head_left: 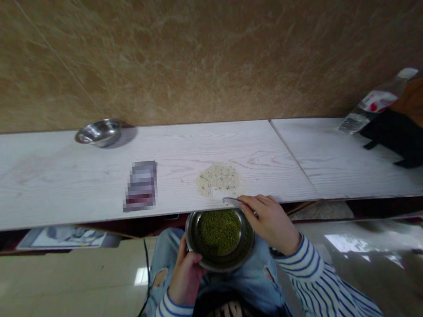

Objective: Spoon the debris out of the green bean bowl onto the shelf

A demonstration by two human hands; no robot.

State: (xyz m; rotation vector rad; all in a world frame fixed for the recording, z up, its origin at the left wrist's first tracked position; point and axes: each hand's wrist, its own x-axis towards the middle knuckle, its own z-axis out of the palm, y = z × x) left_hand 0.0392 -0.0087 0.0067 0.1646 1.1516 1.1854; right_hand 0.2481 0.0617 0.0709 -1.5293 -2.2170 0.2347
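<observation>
My left hand (188,271) grips the left rim of a steel bowl (245,253), thumb over the edge. The bowl sits over my lap, just under the table's front edge, and holds many small green beans (220,232) that look like mung beans. In my right hand (273,222) is a metal spoon (231,201), pinched between thumb and fingers. Its head is over the table's front edge, close to the near side of a spread heap of pale grains (219,178). Dark green bits are scattered through that heap.
On the white wood-grain table (182,153) another steel bowl (100,134) stands at the back left. A pixelated flat object (140,186) lies left of the heap. At the right, a plastic bottle (377,102) leans on a brown and black bag (410,123). A wall rises behind.
</observation>
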